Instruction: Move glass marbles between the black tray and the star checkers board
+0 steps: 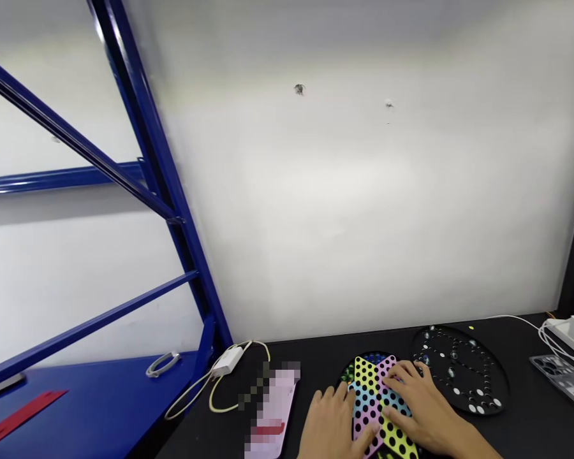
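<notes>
A star-shaped Chinese checkers board (372,401) with yellow, pink and blue points and black holes lies over a round black tray. Dark green and blue marbles (348,373) show past its upper left edge. My left hand (332,421) rests along the board's left side, fingers stretched forward and thumb on the pink part. Across the right side lies my right hand (418,405), its fingers spread on the pink, blue and yellow parts. Both hands touch the board, and they hide some of its edges.
Right of the board is a round black tray (506,389) with white and clear pieces. A pink phone (275,408) with a blurred patch and a white adapter (228,361) with cable lie left. Another phone (564,382) is far right. A blue metal frame (191,239) rises at left.
</notes>
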`<state>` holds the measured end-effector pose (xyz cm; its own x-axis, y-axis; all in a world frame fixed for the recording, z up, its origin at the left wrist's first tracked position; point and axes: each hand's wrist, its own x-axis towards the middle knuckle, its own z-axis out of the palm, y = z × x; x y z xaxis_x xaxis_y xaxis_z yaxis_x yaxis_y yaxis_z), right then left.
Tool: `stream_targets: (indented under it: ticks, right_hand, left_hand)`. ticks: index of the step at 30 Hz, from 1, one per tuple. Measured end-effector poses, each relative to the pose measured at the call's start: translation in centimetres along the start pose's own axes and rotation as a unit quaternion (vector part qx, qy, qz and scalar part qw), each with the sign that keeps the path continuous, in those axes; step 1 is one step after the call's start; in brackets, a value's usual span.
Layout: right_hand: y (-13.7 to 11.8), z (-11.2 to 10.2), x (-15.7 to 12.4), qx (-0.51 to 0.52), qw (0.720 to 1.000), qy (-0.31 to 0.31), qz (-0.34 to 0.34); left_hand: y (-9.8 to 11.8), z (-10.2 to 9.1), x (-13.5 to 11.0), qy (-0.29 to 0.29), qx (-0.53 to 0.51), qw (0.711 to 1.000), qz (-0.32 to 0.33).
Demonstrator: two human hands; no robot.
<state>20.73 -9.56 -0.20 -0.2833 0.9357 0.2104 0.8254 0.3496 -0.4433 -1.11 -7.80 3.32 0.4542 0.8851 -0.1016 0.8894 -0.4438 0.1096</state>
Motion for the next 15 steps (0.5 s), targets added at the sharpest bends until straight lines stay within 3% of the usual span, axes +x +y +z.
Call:
stream_targets:
  ticks: [7,15]
  right_hand:
    - [1.3,1.1,-0.1,0.059,0.996,-0.011,0.068]
    - [1.2,1.4,0.1,0.068,0.995,0.017,0.072]
  left_hand:
    - [-1.8,0.5,3.6,0.082,-0.014,0.996,-0.012]
    - [-2.1,1.9,6.0,0.078,0.058,0.995,-0.002]
